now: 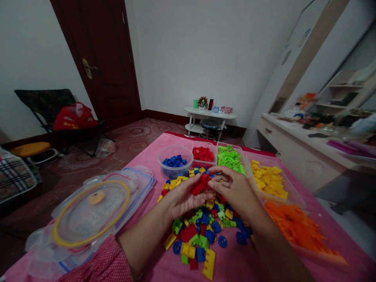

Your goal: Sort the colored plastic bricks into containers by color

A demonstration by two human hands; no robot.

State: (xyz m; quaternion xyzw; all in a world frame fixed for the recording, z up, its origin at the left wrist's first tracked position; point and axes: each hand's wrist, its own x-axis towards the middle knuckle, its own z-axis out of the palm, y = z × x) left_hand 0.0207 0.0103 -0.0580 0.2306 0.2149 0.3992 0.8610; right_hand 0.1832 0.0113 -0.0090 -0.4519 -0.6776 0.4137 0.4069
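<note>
My left hand (188, 197), palm turned up, has several red building blocks (200, 185) between its thumb and fingers. From the right, my right hand (230, 184) reaches over with thumb and fingertips closed at the edge of the same red blocks; how many it grips I cannot tell. Below both hands spreads a mixed pile of building blocks (202, 235) in red, yellow, blue and green, partly hidden by the hands. Beyond it stand a round tub (162, 167) of blue blocks, a clear box (216, 159) of red ones and a green-filled box (230, 157).
On the right are a box of yellow blocks (272, 178) and a container of orange pieces (296, 225). Stacked clear lids (117, 203), one yellow-rimmed, lie at the left on the pink tablecloth (147, 231). A white dresser (293, 145) stands beyond the right edge.
</note>
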